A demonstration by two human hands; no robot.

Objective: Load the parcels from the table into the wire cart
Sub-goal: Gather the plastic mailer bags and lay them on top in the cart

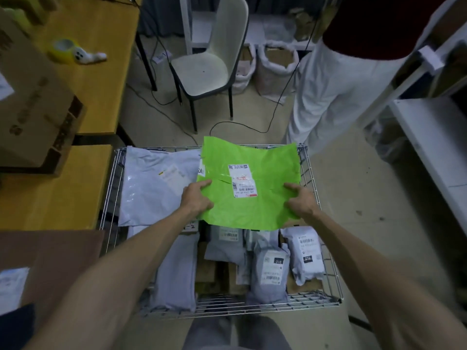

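Fingers [201,185] on crinkled green labelled parcel [252,213]

A flat green parcel [252,183] lies over grey parcels [270,271] in the wire cart [326,248].

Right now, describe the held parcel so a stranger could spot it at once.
Find the wire cart beside the yellow table. Over its far half, the left hand and right hand grip a flat mailer. It alone is bright green; the bags around it are pale grey.
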